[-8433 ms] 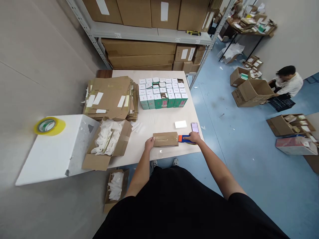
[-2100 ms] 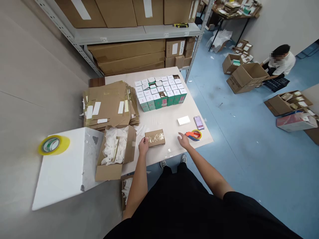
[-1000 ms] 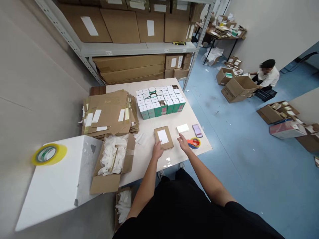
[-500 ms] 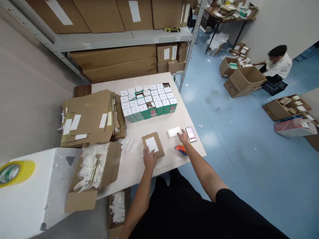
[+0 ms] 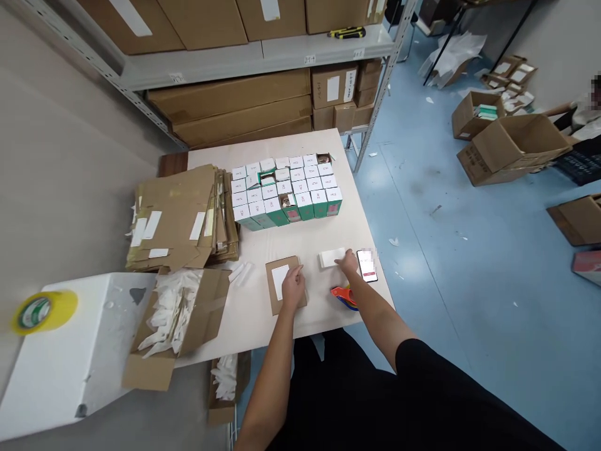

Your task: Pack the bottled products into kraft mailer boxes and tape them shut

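A small brown cardboard parcel point(image 5: 277, 285) with a white label lies flat near the table's front edge. My left hand point(image 5: 293, 287) rests on its right side, fingers spread flat. My right hand point(image 5: 349, 261) lies between a white stack of labels point(image 5: 330, 257) and a phone point(image 5: 367, 265) with a lit screen, fingers touching the labels; what they grip, if anything, is hidden. An orange and blue tape dispenser point(image 5: 342, 295) sits just under my right forearm.
A block of green and white small boxes point(image 5: 286, 191) stands mid-table. Flattened cartons point(image 5: 178, 216) are piled left. An open box of white padding point(image 5: 181, 313) and a white foam block point(image 5: 61, 357) with a yellow tape roll point(image 5: 44, 311) sit front left. A person sits far right among boxes.
The parcel was turned label side up. My left hand slid onto its right side. My right hand left the tape dispenser and reached up to the white labels and the phone.
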Available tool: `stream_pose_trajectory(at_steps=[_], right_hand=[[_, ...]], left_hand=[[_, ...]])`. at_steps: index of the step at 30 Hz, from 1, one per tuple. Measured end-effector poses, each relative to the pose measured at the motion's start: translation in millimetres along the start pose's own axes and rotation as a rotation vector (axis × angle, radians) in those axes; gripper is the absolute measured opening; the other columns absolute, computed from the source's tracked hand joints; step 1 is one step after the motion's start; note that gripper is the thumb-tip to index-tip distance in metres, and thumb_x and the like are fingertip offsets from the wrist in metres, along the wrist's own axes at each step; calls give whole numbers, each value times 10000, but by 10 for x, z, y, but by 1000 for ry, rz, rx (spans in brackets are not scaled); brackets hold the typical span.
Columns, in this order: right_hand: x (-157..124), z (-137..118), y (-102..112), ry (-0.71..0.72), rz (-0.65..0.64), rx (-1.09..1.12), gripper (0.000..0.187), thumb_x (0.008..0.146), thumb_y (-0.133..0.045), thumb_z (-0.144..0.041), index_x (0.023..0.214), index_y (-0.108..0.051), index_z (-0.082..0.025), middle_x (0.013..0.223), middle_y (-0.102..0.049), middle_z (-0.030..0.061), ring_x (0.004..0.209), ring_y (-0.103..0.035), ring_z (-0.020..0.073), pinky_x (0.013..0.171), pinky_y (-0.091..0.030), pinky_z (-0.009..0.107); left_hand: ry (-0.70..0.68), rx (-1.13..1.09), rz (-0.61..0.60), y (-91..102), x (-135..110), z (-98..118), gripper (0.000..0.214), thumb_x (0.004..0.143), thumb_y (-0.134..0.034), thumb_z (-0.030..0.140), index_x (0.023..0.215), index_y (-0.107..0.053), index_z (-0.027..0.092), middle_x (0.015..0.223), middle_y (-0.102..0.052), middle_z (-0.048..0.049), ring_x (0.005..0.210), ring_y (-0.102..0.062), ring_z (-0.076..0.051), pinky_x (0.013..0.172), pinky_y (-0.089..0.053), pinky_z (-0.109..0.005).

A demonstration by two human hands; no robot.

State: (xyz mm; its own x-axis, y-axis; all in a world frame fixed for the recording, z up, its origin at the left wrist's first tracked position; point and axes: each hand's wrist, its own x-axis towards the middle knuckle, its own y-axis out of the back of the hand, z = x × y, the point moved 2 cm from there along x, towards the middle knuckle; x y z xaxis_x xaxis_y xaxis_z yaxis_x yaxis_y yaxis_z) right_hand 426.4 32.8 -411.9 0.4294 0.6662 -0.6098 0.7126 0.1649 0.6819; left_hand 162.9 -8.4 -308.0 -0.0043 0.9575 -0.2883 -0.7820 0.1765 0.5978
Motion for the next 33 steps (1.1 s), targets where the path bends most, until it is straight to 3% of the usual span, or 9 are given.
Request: stream_pose_trajectory(at_steps=[7,13,16,19,22,25,27,30,33], right_hand=[[-99,84,248,80,73,30,165,964,-536,-249,1095,-631,-215,1049,-726,93,930,-670,237,776,-476,310],[-361,86,454,246,94,211,140,907,-533,-304,875,-651,-236,890,-725,39,829,-646,212,707,-462,292],[-591,29,591,289,116,394,203,884,-575,-418,821,-638,-236,855,-728,47,835,-654,232,731,-496,317],[-875,-80,702,413,61,642,264,849,-664,-500,848,-662,-236,1026,-764,83,977,-685,264,850,-537,365],[-1160,-182,741,572,-147,842,287,829,-732,-481,1015,-736,-262,1326,-719,79,1242,-642,285,1025,-519,409],[-1357,-194,735,618,-335,911,460,801,-751,-378,1258,-722,-334,1448,-661,44,1370,-580,283,1095,-496,438],[-1405,-170,733,635,-385,904,483,821,-704,-340,1304,-706,-345,1429,-673,48,1345,-606,282,1071,-512,443],[-1334,-162,769,632,-228,779,424,854,-634,-328,1268,-720,-295,1346,-708,79,1127,-709,262,961,-556,428],[-1177,-301,816,695,-33,517,502,810,-680,-267,1310,-702,-299,1440,-644,82,830,-686,184,897,-560,413]], left_hand=[[-32,-20,-2,-76,92,118,434,980,-489,210,1357,-699,254,1394,-663,-77,1057,-703,-209,993,-557,-365],[-100,12,-146,-252,319,407,456,929,-579,218,1371,-692,216,1334,-706,-105,1059,-696,-230,984,-546,-368],[-70,-11,-256,-369,428,610,482,878,-708,317,1346,-708,205,1255,-744,-116,1039,-707,-246,975,-540,-368],[-53,-200,-375,-487,445,839,530,806,-802,506,1232,-766,194,1129,-775,-120,1023,-711,-259,955,-536,-365],[-86,-436,-450,-529,389,1009,557,820,-745,620,1169,-788,187,1023,-781,-94,952,-706,-230,887,-542,-341],[-106,-442,-364,-410,352,1040,493,784,-775,537,1111,-805,170,929,-776,-57,869,-690,-210,829,-540,-320],[-101,-345,-281,-246,350,1011,384,771,-760,411,1060,-821,166,924,-785,-54,856,-693,-216,823,-538,-325],[-137,-129,-243,68,340,981,299,753,-680,262,990,-843,182,960,-806,-62,892,-709,-242,845,-530,-332],[-258,70,-294,386,289,1016,296,736,-654,217,952,-856,219,970,-818,-55,922,-714,-259,851,-517,-319]])
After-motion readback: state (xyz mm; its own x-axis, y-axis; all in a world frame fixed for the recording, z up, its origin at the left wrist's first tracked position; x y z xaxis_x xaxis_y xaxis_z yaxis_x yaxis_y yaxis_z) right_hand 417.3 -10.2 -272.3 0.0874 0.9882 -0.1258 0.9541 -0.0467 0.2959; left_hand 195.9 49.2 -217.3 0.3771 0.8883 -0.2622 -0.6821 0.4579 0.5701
